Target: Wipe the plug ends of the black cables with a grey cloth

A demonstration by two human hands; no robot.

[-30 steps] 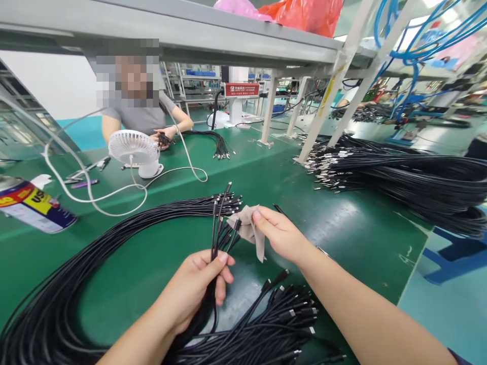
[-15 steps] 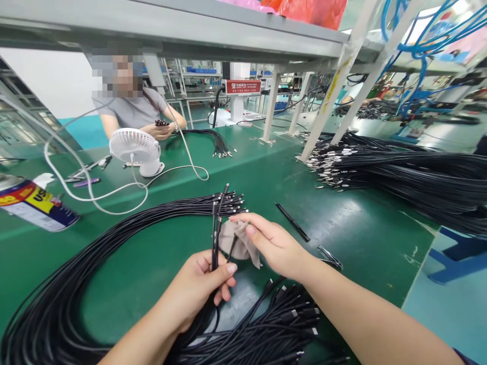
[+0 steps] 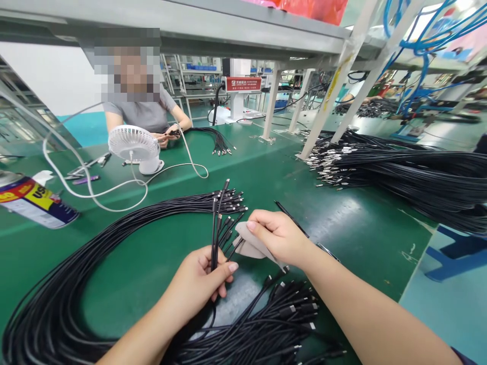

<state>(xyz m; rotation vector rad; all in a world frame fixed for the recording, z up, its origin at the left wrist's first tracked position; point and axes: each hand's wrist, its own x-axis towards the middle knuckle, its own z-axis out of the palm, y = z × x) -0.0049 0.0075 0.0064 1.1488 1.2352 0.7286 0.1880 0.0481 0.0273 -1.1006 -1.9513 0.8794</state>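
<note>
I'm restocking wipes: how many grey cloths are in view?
1: the grey cloth pinched in the right hand, by the black cables held in the left hand. Others may be hidden behind hands or cables.

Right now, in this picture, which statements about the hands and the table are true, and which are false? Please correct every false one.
1. The left hand grips several black cables. True.
2. The right hand holds a screwdriver. False: it holds a grey cloth.
3. The white fan stands on the green table. True.
4. The can is at the picture's right edge. False: it is at the left edge.
</note>
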